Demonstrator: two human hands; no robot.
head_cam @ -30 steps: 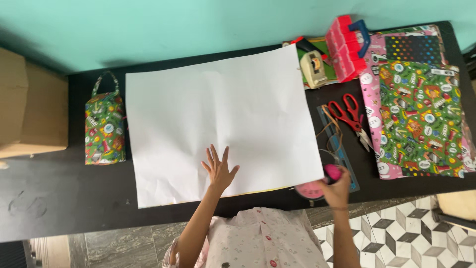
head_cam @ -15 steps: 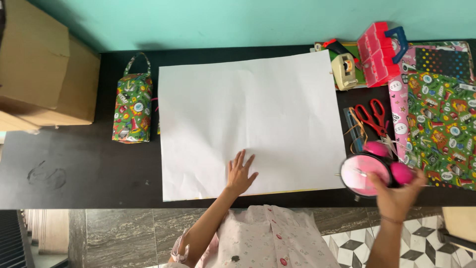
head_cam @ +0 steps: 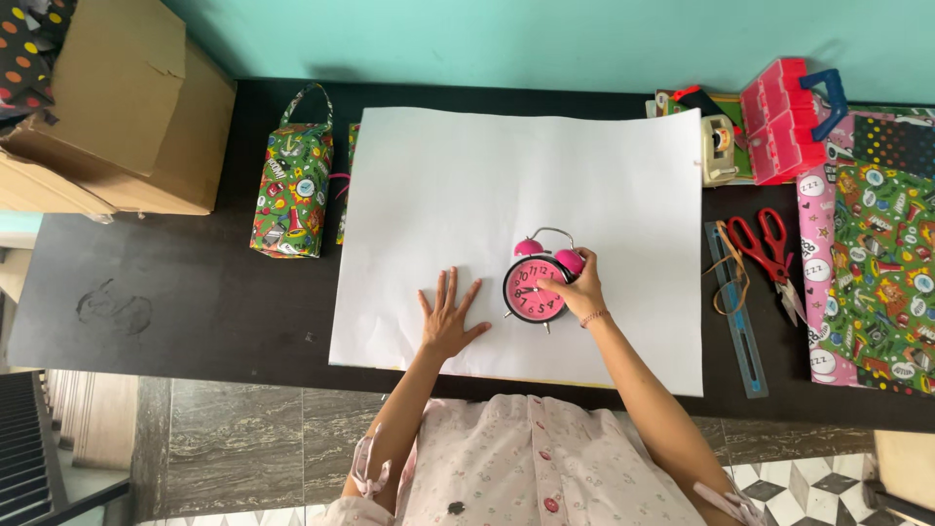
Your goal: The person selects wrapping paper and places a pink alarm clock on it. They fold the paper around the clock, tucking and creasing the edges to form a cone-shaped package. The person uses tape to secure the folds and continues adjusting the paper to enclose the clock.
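A large white sheet of paper (head_cam: 506, 185) lies spread on the black table (head_cam: 185, 302). My left hand (head_cam: 448, 319) rests flat on the sheet's near part, fingers spread. My right hand (head_cam: 575, 292) grips a pink twin-bell alarm clock (head_cam: 534, 284) by its right side, and the clock lies face up on the middle of the sheet, just right of my left hand.
A small green patterned gift bag (head_cam: 290, 187) lies left of the sheet, cardboard boxes (head_cam: 122, 107) beyond it. To the right are red scissors (head_cam: 767, 245), a blue ruler (head_cam: 735, 312), a tape dispenser (head_cam: 719, 148), a pink compartment box (head_cam: 779, 117) and patterned wrapping paper (head_cam: 877, 253).
My right hand lifted the pink clock from the table's near right edge and brought it left onto the middle of the sheet. The left hand stayed flat on the paper.
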